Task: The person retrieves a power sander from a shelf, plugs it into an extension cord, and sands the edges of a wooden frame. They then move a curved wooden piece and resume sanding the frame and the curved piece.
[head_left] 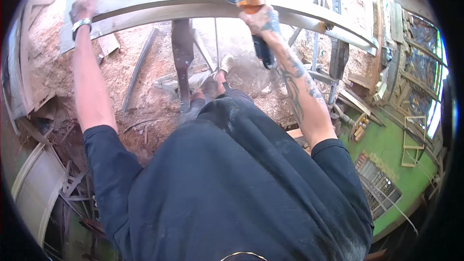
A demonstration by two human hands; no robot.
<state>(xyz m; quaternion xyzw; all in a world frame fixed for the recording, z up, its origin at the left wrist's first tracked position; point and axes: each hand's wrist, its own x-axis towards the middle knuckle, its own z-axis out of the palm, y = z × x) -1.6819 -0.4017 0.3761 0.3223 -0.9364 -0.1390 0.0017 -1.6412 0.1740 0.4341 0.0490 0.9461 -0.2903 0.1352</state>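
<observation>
A long pale wooden beam runs across the top of the view, with a second length of wood along its near side. My left hand is closed on the beam near its left end, a watch at the wrist. In my right hand is a power tool with an orange and grey body and a dark, blurred round head. The tool's head is over the beam, right of its middle; whether it touches the wood I cannot tell. Dust hangs below the tool.
A dark wooden post stands under the beam. Wood shavings cover the ground around my feet, with a loose grey plank on the left. Scrap wood lies at both sides. At the right is a green surface with a wooden frame.
</observation>
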